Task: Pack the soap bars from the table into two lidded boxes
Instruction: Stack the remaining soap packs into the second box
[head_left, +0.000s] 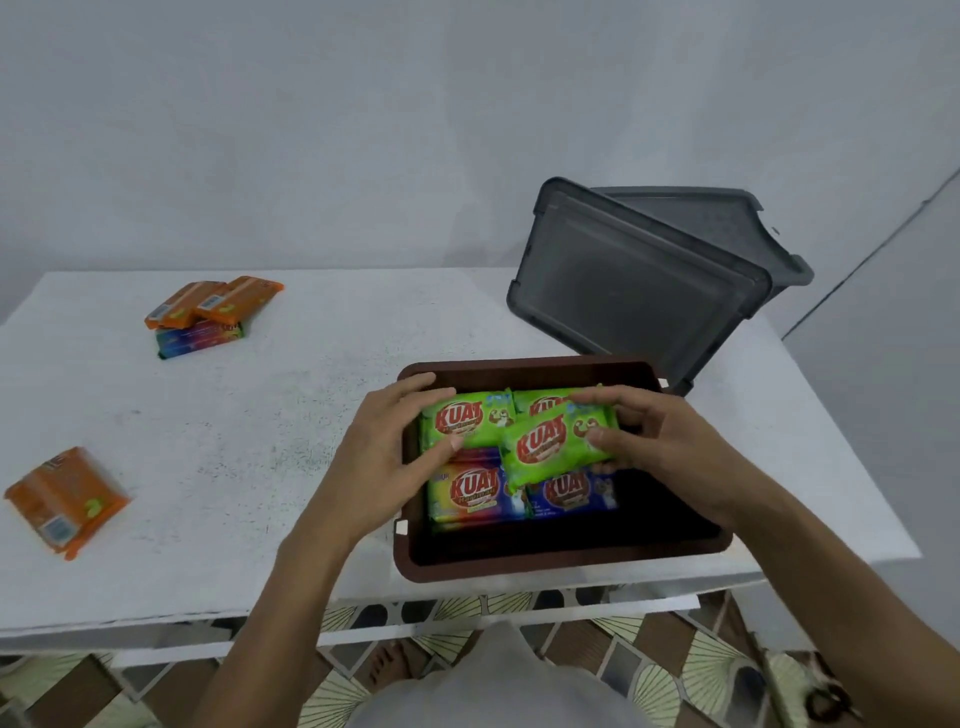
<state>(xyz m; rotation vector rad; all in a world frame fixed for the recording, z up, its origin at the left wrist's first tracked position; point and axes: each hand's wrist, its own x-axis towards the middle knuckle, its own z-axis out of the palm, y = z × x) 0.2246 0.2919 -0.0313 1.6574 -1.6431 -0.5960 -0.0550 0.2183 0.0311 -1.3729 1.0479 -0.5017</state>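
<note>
A brown open box (566, 558) sits at the table's front right with several wrapped soap bars in it, green ones at the back and a rainbow bar (470, 493) and a blue bar (571, 493) in front. My left hand (384, 457) grips the back-left green bar (467, 420), thumb on its front edge. My right hand (660, 441) pinches a tilted green bar (550, 447) just above the others. Two orange bars (218, 301) lie on a rainbow bar (200, 338) at the back left. One more orange bar (65, 499) lies at the left edge.
A grey box (727, 218) stands behind the brown one, with a grey lid (634, 280) leaning against it. The white table (260, 441) ends just in front of the brown box. Patterned floor shows below.
</note>
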